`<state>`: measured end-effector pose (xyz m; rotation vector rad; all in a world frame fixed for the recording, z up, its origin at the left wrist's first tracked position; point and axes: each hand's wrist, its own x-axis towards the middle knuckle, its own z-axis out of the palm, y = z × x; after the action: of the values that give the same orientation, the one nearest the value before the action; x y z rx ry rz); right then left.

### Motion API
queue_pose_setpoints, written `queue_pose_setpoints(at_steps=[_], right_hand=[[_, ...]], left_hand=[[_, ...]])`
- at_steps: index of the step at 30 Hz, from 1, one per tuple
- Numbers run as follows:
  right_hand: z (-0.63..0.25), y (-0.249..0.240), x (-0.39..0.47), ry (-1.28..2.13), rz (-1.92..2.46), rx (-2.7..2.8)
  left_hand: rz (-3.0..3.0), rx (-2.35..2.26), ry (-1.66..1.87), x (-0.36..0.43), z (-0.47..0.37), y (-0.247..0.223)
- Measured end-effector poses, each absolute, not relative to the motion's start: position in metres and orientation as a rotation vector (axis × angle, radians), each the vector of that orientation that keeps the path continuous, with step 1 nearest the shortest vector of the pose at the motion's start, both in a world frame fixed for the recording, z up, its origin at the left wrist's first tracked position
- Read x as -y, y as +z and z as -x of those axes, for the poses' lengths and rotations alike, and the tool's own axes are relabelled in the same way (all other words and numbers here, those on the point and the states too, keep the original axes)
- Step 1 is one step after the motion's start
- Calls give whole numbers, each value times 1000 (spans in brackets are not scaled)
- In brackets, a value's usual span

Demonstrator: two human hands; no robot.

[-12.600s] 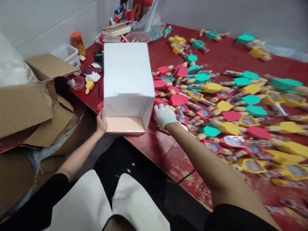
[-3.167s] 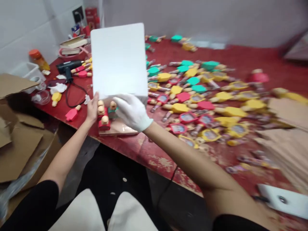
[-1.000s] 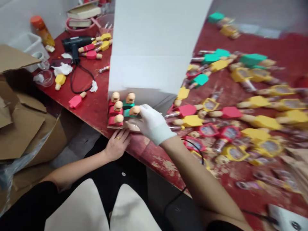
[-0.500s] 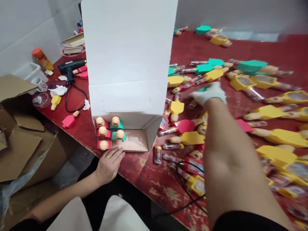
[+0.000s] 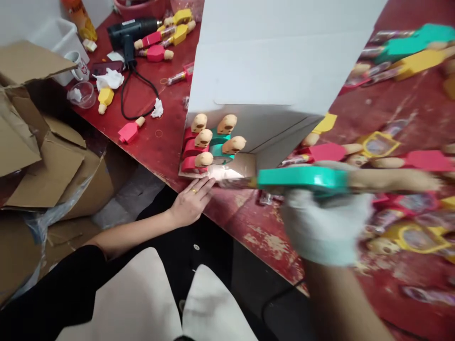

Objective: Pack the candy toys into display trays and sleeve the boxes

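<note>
My right hand (image 5: 323, 227), in a white glove and blurred, grips a green bear-headed toy (image 5: 302, 178). The toy lies level, its tan end to the right and its clear tube to the left, near the front of a white cardboard box (image 5: 277, 66). Inside the box several similar toys stand upright with bear heads on top: a column of red toys (image 5: 192, 147) at the left and two green toys (image 5: 222, 148) beside it. My left hand (image 5: 188, 203), bare with a ring, rests its outstretched fingers along the box's lower front edge, holding nothing.
Many yellow, red and green toys lie scattered over the red table (image 5: 245, 208) at the right. To the left are a heat gun (image 5: 130, 35) with a looped cord, a mug (image 5: 78, 65), and tissue (image 5: 109, 78). An open brown carton (image 5: 53, 166) stands beside the table.
My right hand has come back from the far toys towards the box, carrying a green toy. The view has turned right-to-left, so the box appears farther right. My left hand stays at its edge.
</note>
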<state>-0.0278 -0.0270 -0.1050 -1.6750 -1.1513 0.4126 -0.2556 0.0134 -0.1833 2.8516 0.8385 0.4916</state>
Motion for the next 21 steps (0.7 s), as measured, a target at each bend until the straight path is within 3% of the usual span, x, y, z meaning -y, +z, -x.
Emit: queue_pose_setpoints(at_steps=[4,21], right_hand=[[71,-135,5,461,1368,1085],[61,-99,-6,247,1857,1823]], left_hand=[[-2870,-857,478,-14,255,-184],[-3012,-714,531,-9,257,-179]])
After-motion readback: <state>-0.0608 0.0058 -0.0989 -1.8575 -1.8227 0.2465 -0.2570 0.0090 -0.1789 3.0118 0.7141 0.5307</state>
